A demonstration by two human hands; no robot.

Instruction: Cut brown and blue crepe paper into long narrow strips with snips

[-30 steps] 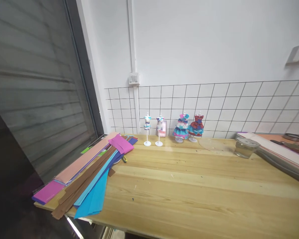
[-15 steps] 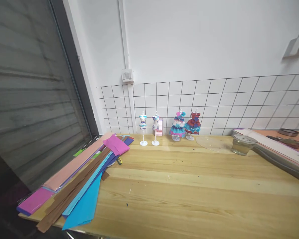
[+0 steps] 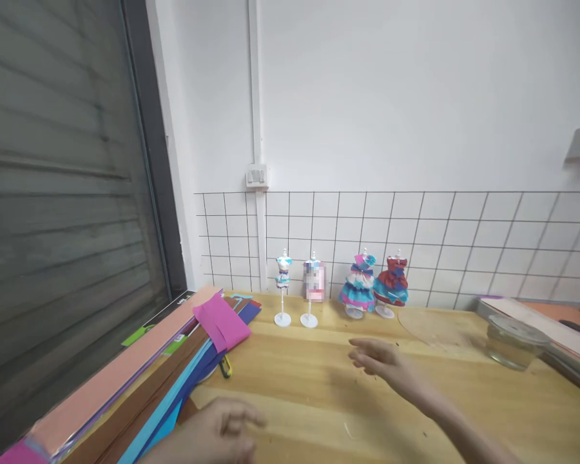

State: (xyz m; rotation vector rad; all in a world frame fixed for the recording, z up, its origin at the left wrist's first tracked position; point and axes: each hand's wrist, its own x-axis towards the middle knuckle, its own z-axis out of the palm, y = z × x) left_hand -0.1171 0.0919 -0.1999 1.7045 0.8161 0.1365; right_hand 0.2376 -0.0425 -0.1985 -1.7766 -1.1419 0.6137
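My left hand hovers at the lower edge of the view beside the strips of coloured paper, fingers loosely bent and apart, nothing visible in it. Over the middle of the wooden table, my right hand reaches forward with fingers stretched out and holding nothing. Beyond it stand a small dress form in a pink, white and blue ruffled dress and another in a red and blue dress. Further left are two white dress forms, one with light blue trim, the other partly blurred.
A folded magenta sheet lies over the paper strips, with a yellow and black cutter beside it. At right are a clear cup and a thin clear disc. A wire grid lines the wall.
Both my hands have come into view from below, the right one reaching farther over the table. The view has tilted upward, so the dress forms appear lower.
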